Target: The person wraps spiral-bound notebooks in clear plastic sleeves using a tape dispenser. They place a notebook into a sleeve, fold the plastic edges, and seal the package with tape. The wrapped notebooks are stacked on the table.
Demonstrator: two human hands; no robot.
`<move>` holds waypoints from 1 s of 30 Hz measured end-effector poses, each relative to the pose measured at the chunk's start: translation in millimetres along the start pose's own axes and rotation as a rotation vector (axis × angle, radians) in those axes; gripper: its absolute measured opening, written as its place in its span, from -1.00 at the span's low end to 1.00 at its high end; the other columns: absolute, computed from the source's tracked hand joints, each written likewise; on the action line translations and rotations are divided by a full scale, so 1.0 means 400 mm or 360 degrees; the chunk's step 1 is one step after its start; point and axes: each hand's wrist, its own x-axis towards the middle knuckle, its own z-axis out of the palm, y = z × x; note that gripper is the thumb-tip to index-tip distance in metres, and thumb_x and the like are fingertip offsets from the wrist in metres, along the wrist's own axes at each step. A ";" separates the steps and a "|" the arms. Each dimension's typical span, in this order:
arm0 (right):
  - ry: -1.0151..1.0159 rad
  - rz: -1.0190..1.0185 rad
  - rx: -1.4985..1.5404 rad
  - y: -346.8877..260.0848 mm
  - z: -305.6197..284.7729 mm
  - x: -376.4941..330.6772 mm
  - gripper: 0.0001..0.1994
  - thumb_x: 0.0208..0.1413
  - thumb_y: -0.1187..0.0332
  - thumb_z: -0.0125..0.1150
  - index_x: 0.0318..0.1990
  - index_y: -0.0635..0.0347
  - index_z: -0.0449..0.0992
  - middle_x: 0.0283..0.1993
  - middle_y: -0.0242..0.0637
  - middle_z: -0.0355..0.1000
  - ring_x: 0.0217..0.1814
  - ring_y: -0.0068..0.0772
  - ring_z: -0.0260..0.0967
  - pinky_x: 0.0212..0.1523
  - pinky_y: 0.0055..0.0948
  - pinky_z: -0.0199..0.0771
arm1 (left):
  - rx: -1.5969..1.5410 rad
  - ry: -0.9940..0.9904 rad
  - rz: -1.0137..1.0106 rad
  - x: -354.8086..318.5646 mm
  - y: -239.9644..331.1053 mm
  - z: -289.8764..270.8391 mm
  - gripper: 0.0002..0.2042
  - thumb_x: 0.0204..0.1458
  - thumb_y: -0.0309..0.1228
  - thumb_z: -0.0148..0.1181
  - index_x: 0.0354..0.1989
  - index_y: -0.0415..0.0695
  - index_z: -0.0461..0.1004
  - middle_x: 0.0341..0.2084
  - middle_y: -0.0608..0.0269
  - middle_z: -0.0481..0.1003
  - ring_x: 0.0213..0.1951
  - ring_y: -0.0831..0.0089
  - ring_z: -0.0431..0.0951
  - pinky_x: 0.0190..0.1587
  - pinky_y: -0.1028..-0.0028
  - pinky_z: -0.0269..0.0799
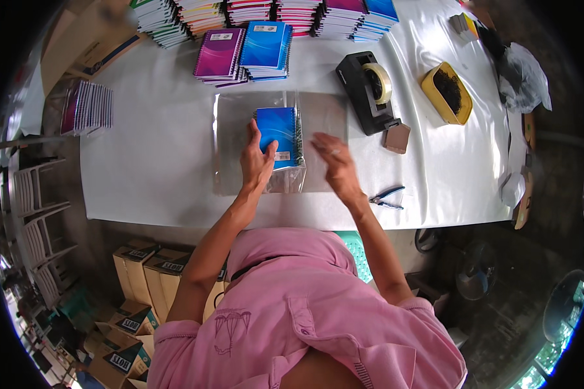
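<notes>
Blue, glossy-covered spiral notebook [277,126], rectangular, lying face up on a clear plastic sheet [230,152] in front of the person in the pink collared shirt [344,305]; whether any of the film wraps it, or more copies sit beneath, I cannot tell. Its long axis runs away from the body, with a wire coil down the right edge. Left hand [258,162] is the nearer one, in contact: grip closed, thumb laid over the cover's lower part, fingers along the left edge, so the notebook lies ahead and slightly right of that wrist. Right hand [334,162] stands off beyond the coil side, apart from the notebook, fingers pointing toward it; too blurred to tell if that grip pinches anything. Farther out on the white-covered tabletop [149,168]: a purple notebook stack [220,55] and a blue notebook stack [265,45] just past the sheet, a black tape dispenser [358,97] to the right, a small flat brown block [397,139] at its near end, blue-handled pliers [387,196] close to the right forearm, a yellow plastic tub [429,87] of dark bits beyond.
</notes>
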 end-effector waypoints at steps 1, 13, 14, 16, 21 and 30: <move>-0.0148 -0.0168 0.0066 -0.017 0.013 0.032 -0.46 -0.22 0.76 0.01 0.02 0.23 0.51 0.15 -0.21 0.38 0.23 -0.15 0.29 0.19 -0.25 0.32 | 0.0012 -0.0003 0.0018 0.002 0.005 0.000 -0.34 0.08 -0.40 0.16 0.34 -0.23 0.03 0.29 -0.17 0.13 0.18 -0.01 0.35 0.11 0.31 0.41; -0.0349 -0.0299 -0.0019 -0.042 0.089 0.069 -0.65 -0.14 0.65 0.08 -0.14 0.26 0.58 0.08 -0.24 0.41 0.19 -0.29 0.29 0.18 -0.29 0.28 | 0.1275 0.0228 -0.0106 -0.146 -0.110 -0.183 -0.39 0.13 -0.24 0.14 0.34 -0.11 0.12 0.31 -0.06 0.15 0.38 0.09 0.03 0.32 -0.04 -0.10; -0.0363 -0.0296 -0.0038 -0.046 0.091 0.069 -0.66 -0.14 0.65 0.09 -0.14 0.26 0.58 0.08 -0.24 0.41 0.19 -0.27 0.29 0.17 -0.29 0.29 | 0.1442 0.0147 -0.0136 -0.172 -0.134 -0.183 -0.41 0.14 -0.22 0.13 0.33 -0.10 0.15 0.30 -0.05 0.16 0.39 0.09 0.00 0.32 -0.10 -0.15; -0.0391 -0.0279 -0.0020 -0.060 0.091 0.076 -0.67 -0.15 0.67 0.09 -0.16 0.28 0.58 0.06 -0.21 0.42 0.16 -0.21 0.30 0.14 -0.29 0.33 | 0.1405 0.0118 0.0094 -0.182 -0.141 -0.171 -0.46 0.12 -0.40 0.10 0.31 -0.10 0.19 0.28 -0.04 0.20 0.36 0.12 0.10 0.30 0.01 0.00; -0.0369 -0.0123 0.0134 -0.057 0.097 0.082 -0.70 -0.16 0.68 0.10 -0.21 0.30 0.59 0.00 -0.16 0.43 0.11 -0.08 0.31 0.04 -0.29 0.42 | 0.0162 0.0264 -0.0030 -0.168 -0.080 -0.164 -0.35 -0.02 -0.79 -0.06 0.32 -0.08 0.19 0.22 0.00 0.31 0.22 0.19 0.35 0.11 0.36 0.35; -0.0400 0.0757 0.0757 -0.065 0.155 0.153 -0.77 -0.04 0.26 0.35 -0.39 0.29 0.62 -0.16 -0.23 0.49 -0.12 -0.10 0.39 -0.14 -0.15 0.37 | 0.0192 -0.0254 0.0647 -0.198 0.102 -0.117 -0.29 -0.03 -0.81 -0.08 0.37 -0.18 0.00 0.20 -0.08 0.29 0.14 0.14 0.43 0.01 0.46 0.43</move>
